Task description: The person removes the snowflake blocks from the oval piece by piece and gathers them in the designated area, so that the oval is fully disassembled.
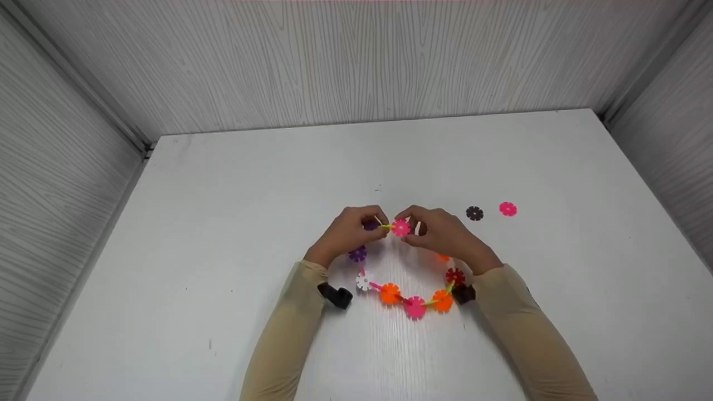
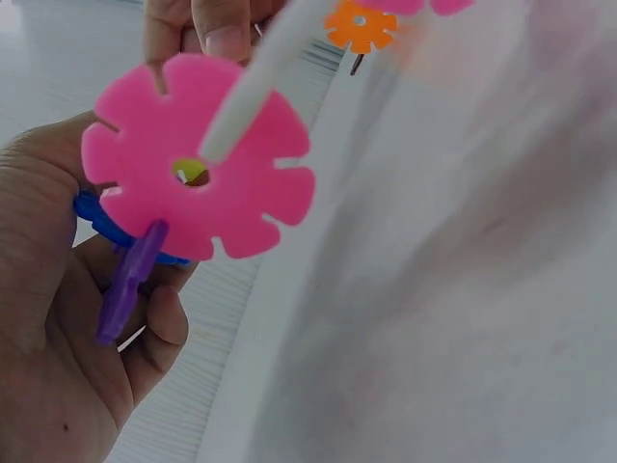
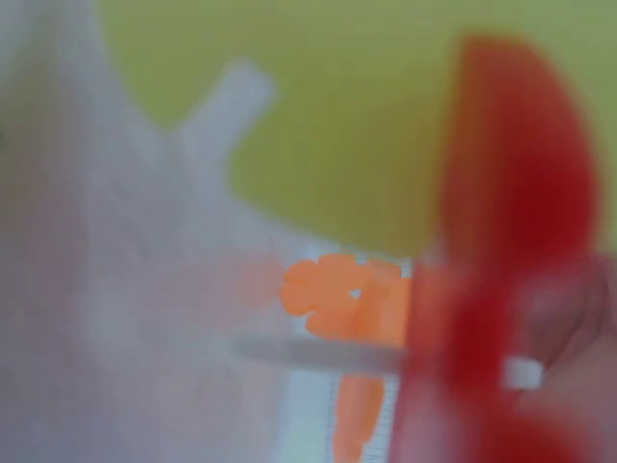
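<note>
Close together above the table, my hands hold a chain of colourful notched plastic discs [image 1: 390,293] that curves in a loop toward me. My left hand [image 1: 348,231] pinches the chain at its far side, where a yellow disc [image 1: 384,226] shows edge-on beside the fingertips. With thumb and fingers, my right hand [image 1: 445,231] grips a pink disc [image 1: 400,227], which meets the yellow one. In the left wrist view, a large pink disc [image 2: 260,183], a purple disc [image 2: 130,285] and a blue disc [image 2: 96,217] are near the left hand. A blurred red disc [image 3: 521,164] partly hides the right hand in its wrist view.
Two loose discs, one dark [image 1: 474,213] and one pink [image 1: 508,209], lie on the white table [image 1: 250,184] to the right of my right hand. Grey wood-patterned panels [image 1: 356,61] stand behind the table and at both sides. Black straps [image 1: 336,296] circle the wrists.
</note>
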A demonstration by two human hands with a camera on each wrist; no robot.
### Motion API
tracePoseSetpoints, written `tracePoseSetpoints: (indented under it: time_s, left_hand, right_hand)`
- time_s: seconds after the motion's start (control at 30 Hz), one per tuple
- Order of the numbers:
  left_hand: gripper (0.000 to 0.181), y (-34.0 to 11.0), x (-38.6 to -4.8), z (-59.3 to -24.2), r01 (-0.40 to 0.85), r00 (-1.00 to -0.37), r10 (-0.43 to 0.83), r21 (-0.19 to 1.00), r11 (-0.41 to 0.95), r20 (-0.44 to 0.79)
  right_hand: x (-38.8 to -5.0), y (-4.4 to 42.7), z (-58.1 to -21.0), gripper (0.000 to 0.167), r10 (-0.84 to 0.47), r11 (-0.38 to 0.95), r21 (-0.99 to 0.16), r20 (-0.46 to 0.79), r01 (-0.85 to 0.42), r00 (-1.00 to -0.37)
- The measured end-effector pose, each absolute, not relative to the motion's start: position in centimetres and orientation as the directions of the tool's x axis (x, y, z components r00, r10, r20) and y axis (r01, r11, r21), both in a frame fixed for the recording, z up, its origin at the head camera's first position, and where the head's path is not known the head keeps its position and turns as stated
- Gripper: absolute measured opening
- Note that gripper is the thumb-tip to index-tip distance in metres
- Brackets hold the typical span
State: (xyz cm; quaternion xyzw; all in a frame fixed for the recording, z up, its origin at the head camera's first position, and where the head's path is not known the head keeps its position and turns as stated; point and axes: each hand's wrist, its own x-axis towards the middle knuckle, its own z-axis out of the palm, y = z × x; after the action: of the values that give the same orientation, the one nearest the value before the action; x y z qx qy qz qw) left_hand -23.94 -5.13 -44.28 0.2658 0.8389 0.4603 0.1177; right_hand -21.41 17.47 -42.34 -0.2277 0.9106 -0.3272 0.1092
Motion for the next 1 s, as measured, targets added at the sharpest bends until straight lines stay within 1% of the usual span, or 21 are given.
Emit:
tracePoseSetpoints:
  time_s: [0.13, 0.37, 0.53, 0.8, 1.0]
  left_hand:
    - [0.005, -5.2, -24.0, -44.3, 0.354, -0.833, 0.550, 0.824, 0.442, 0.063]
    - [0.004, -5.2, -23.8, -44.2, 0.376, -0.821, 0.566, 0.814, 0.444, 0.071]
    - [0.003, -5.1, -23.8, -43.9, 0.369, -0.817, 0.572, 0.826, 0.427, 0.069]
    - [0.004, -4.5, -23.9, -43.7, 0.340, -0.832, 0.553, 0.822, 0.456, 0.038]
    - [0.005, -4.4, -23.9, -43.7, 0.329, -0.850, 0.526, 0.808, 0.489, 0.028]
  right_hand:
    - [-21.4, 17.5, -42.1, 0.037, -0.487, 0.692, -0.630, -0.046, -0.353, -0.872]
    - [-21.5, 17.7, -42.1, 0.036, -0.494, 0.681, -0.648, -0.065, -0.340, -0.867]
    - [-21.7, 17.9, -41.8, 0.036, -0.496, 0.682, -0.656, -0.090, -0.323, -0.864]
    - [-22.0, 18.2, -41.2, 0.039, -0.479, 0.721, -0.625, -0.137, -0.300, -0.867]
    - [-22.4, 18.4, -41.1, 0.039, -0.487, 0.719, -0.622, -0.134, -0.310, -0.863]
